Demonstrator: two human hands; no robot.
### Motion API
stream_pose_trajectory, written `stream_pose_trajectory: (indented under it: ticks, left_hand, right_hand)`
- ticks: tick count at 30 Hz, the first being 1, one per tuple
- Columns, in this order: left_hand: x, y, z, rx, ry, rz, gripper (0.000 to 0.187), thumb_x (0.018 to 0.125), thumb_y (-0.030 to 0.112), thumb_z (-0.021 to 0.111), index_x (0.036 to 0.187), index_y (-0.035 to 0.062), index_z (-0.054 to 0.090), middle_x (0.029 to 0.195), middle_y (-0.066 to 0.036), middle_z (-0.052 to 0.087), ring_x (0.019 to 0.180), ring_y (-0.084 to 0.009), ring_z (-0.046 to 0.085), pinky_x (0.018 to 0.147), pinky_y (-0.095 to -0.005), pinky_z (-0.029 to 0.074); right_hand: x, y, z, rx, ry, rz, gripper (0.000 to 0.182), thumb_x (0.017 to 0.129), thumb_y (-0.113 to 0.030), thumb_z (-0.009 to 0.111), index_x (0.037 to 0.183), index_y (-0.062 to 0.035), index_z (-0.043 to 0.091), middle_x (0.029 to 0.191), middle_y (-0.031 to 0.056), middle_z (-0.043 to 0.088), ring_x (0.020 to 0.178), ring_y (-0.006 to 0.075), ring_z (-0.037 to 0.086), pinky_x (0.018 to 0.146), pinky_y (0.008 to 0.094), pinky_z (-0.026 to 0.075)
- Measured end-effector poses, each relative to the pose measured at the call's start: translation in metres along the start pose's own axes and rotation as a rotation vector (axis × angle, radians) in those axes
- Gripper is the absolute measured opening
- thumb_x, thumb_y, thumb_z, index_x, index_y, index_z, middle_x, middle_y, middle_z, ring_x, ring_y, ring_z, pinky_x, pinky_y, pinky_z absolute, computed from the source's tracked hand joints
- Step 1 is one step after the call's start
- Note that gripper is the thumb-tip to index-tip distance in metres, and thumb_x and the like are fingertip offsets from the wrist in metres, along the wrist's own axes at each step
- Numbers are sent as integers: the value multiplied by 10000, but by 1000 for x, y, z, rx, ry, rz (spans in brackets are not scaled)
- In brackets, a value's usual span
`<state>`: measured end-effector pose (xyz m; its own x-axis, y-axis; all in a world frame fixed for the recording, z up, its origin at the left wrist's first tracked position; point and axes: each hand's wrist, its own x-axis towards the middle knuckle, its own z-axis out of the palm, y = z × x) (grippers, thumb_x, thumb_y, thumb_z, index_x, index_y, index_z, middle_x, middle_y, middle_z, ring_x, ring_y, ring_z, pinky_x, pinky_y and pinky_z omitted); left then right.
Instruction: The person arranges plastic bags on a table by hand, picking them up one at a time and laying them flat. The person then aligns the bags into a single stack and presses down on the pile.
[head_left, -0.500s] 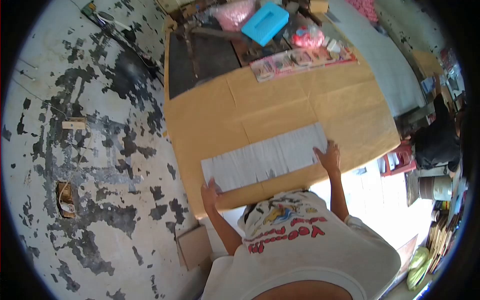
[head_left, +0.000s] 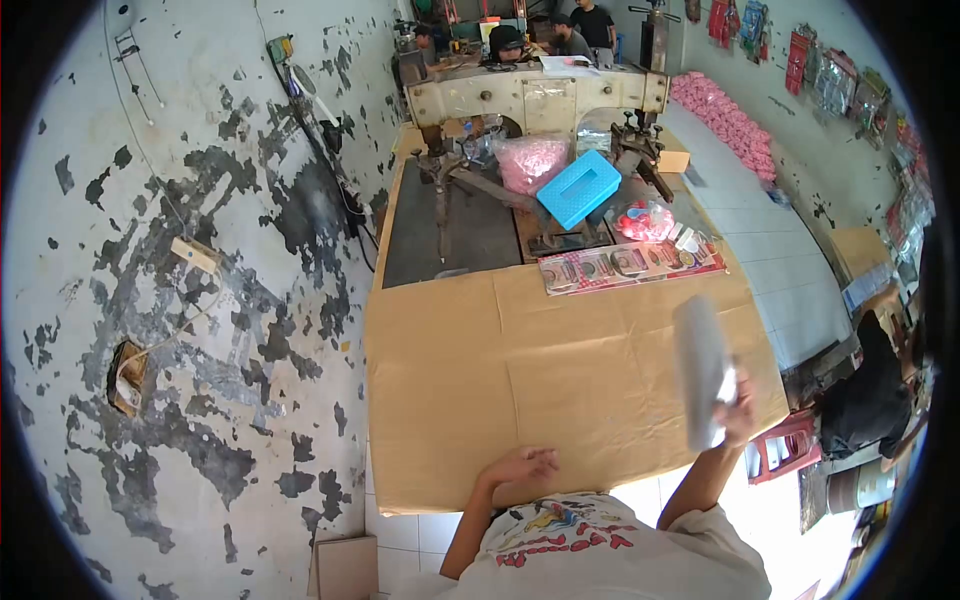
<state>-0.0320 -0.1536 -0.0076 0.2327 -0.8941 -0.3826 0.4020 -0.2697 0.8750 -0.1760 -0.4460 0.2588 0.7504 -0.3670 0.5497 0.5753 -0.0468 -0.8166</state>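
- One grey strip (head_left: pixel 698 350), blurred, gripped near its lower end by the right hand (head_left: pixel 738 410).
- One left hand (head_left: pixel 524 464), loosely open, left of that grip, above the brown covering (head_left: pixel 600 375).
- One printed sheet (head_left: pixel 632 266), beyond the grip.
- One blue tray (head_left: pixel 580 190), farther beyond, leftward.

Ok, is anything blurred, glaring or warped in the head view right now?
Head view: motion blur smears the grey piece in the right hand. Head view: glare washes out the floor at lower right. Head view: wide-angle distortion bows the brown sheet's edges, and the corners go black.
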Motion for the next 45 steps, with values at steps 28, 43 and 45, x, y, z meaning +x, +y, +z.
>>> stream_pose_trajectory:
  ticks: [28, 43, 45]
  left_hand:
    - [-61, -22, -34, -143, 931, 129, 368, 995, 263, 562, 1136, -71, 623, 993, -75, 667, 885, -158, 587, 815, -309, 481]
    - [-15, -25, -49, 91, 932, 181, 408, 998, 330, 537, 1172, -29, 619, 971, -95, 681, 899, -167, 599, 827, -333, 488]
    - [21, -42, -45, 1, 720, 90, 425, 999, 340, 539, 1253, 3, 591, 991, -80, 675, 895, -163, 596, 830, -329, 492]
  right_hand:
    - [-132, 204, -113, -1453, 213, 721, 626, 751, -359, 769, 1259, -81, 530, 1385, 211, 435, 1270, 415, 398, 1016, 593, 332]
    - [-66, 114, -126, -331, 205, 815, 517, 785, -288, 725, 1181, 29, 620, 1020, 128, 697, 912, 240, 672, 794, 349, 524]
    - [-44, 70, -82, -68, 278, 621, 539, 784, -243, 705, 1235, 31, 592, 1056, 127, 686, 932, 243, 668, 813, 350, 533]
